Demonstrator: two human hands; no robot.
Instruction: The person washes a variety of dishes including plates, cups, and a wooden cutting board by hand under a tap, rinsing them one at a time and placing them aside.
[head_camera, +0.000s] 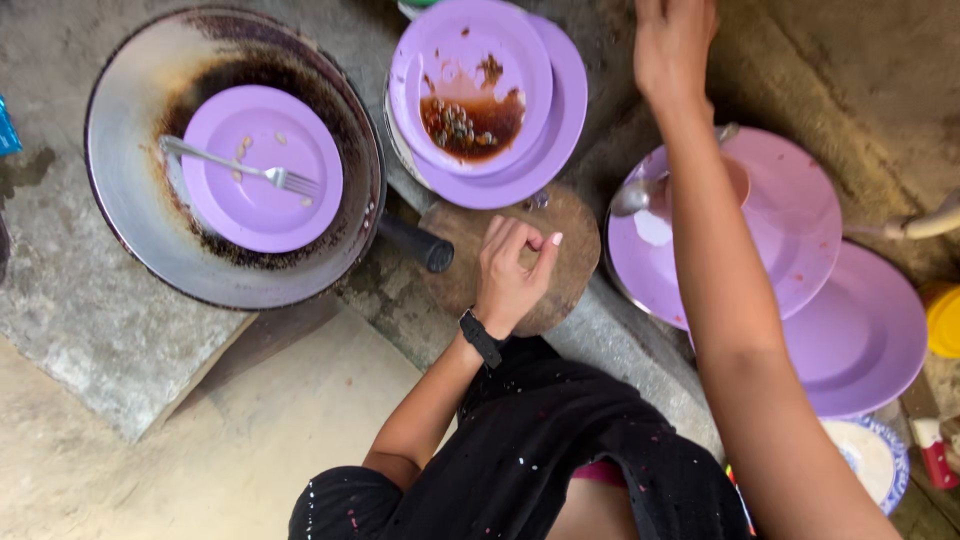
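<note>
Dishes all dirty, nothing washed yet. Left hand (515, 265) half-curled, empty, resting on round board (570, 235) at centre. Right hand (672, 45) reaches to 1 o'clock, grip can't tell. Saucy bowl (470, 85) at 12; wok (130, 150) with plate (262, 168), fork (240, 166) at 10.

A rough grey concrete floor (80, 300) carries everything here. The landmark is the round wooden board (570, 230), lying flat on it. Left of the board sits a blackened metal pan (130, 110), its dark handle (415, 243) reaching the board's edge. Just beyond the board rests a stack of purple plates (560, 120). Right of the board lie more purple plates (860, 340), overlapping one another.
</note>
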